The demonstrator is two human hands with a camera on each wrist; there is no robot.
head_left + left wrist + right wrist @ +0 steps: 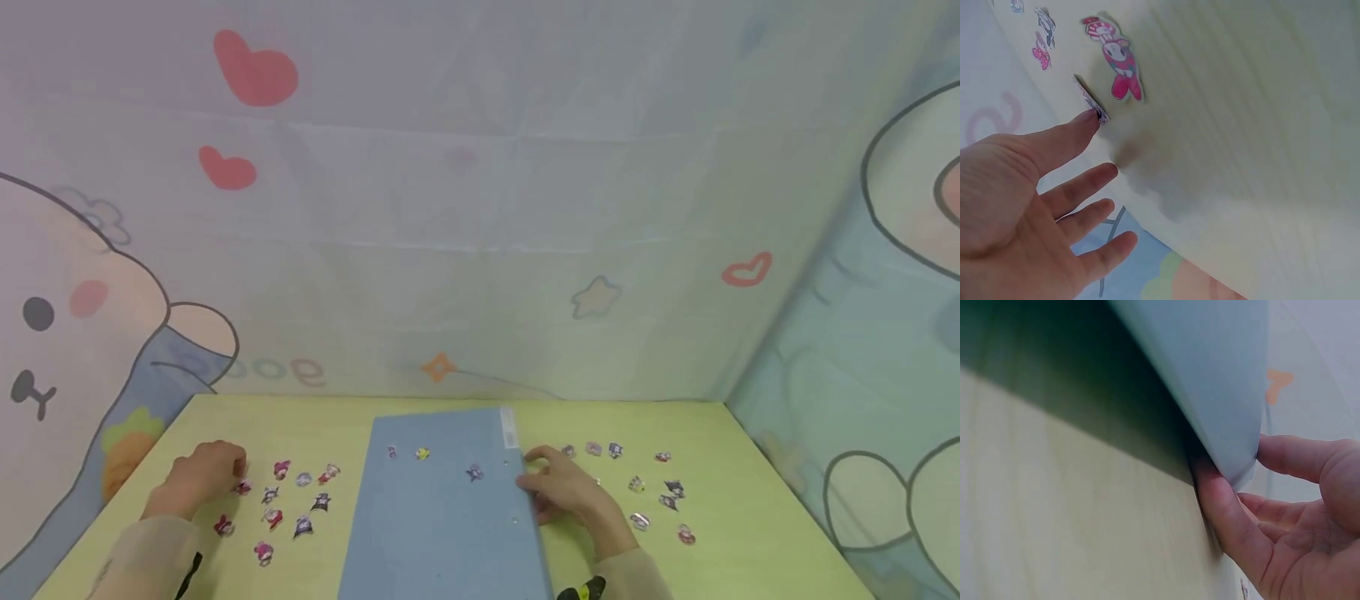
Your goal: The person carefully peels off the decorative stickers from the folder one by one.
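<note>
My left hand [201,475] is at the left of the table. In the left wrist view its thumb and a hidden finger pinch a small character sticker [1091,103], tilted on edge, while the other fingers are spread. A pink and white sticker [1119,59] lies flat beside it. My right hand [562,487] grips the right edge of a blue folder [442,533]. One finger [1213,490] reaches under that raised edge and another digit touches the outer face. Three stickers, one of them yellow [423,453], lie on the folder.
Several pink and dark stickers [272,518] are scattered left of the folder, and several more, such as a dark one [668,502], to its right. The pale yellow table [360,408] meets a printed cloth [480,325] at the back and sides.
</note>
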